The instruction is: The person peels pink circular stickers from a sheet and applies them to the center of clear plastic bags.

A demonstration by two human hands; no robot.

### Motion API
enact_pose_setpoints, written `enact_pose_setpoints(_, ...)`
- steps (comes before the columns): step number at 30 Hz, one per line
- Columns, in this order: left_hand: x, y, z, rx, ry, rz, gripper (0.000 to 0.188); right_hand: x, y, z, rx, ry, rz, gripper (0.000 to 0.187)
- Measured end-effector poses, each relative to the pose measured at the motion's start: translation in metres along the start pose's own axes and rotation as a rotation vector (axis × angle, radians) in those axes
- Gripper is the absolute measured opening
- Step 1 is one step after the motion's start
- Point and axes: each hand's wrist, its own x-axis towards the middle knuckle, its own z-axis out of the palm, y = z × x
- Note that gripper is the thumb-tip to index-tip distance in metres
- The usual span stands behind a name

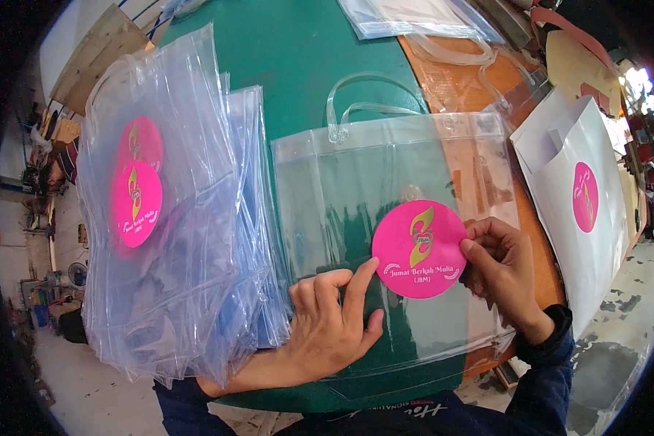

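Note:
A round pink sticker (pixel 396 236) with a green and yellow emblem lies against the front of a clear plastic bag (pixel 320 218). The bag is spread flat before me, its soft clear handles pointing away. At the sticker's right edge, my right hand (pixel 503 272) pinches the rim between thumb and fingers. My left hand (pixel 328 323) rests low on the bag with its fingers apart, the index fingertip touching the sticker's left edge. Whether the sticker is stuck down all over, I cannot tell.
To the left lies a thick pile of clear bags (pixel 189 240), the upper ones bearing pink stickers. A white bag (pixel 592 269) with a pink sticker stands at the right. More clear bags (pixel 414 16) lie at the far edge of the green tabletop (pixel 283 54), beside an orange-brown surface (pixel 432 69).

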Motion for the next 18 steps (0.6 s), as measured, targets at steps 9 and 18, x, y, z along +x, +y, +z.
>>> enact_pose_setpoints(9,-0.0003,-0.0015,-0.0003,0.038,0.005,0.03,0.063,-0.0007,0.0008,-0.0003,-0.015,-0.015,-0.016,0.011)
enact_pose_setpoints(18,-0.0002,-0.0006,-0.0016,0.029,0.002,0.021,0.062,-0.0008,-0.0009,0.0014,-0.033,-0.006,0.005,0.011)
